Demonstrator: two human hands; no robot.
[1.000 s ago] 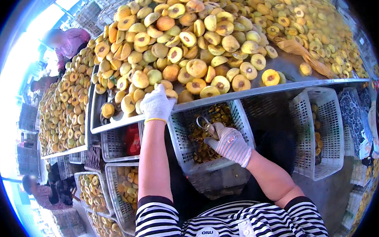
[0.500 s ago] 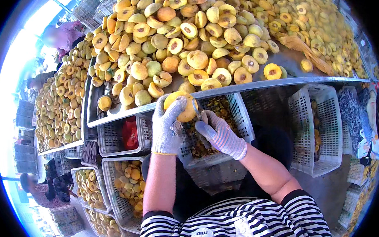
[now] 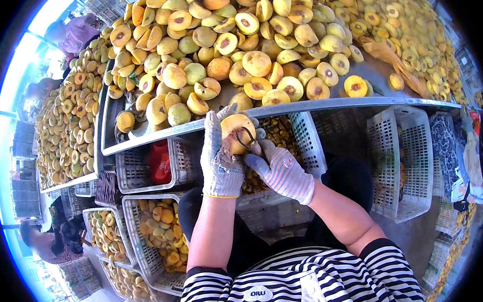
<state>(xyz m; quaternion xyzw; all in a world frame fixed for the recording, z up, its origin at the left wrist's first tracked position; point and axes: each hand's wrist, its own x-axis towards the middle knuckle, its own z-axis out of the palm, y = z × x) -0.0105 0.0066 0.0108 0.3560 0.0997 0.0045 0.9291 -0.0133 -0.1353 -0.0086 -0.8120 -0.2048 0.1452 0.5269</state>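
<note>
My gloved left hand (image 3: 218, 160) is closed round a yellow peach half (image 3: 232, 123), cut face up, just in front of the metal table's edge (image 3: 351, 103). My gloved right hand (image 3: 279, 171) is closed on a small tool with a curved metal loop (image 3: 245, 135), pressed into the middle of the fruit. Directly below both hands, a white plastic crate (image 3: 310, 143) holds dark yellow-brown scraps, partly hidden by my hands. A heap of halved peaches (image 3: 228, 66) covers the table just beyond.
White crates of peach halves (image 3: 162, 239) stand at my lower left. A crate with a red bag (image 3: 159, 162) is beside them. Another crate (image 3: 383, 172) is at right. Co-workers (image 3: 78, 37) (image 3: 42, 238) are at the left by a second heaped table (image 3: 65, 130).
My left hand has left the pile with a peach half and come back over the crate. My right hand's tool has moved from the scraps up into that fruit, which is now turned cut face up.
</note>
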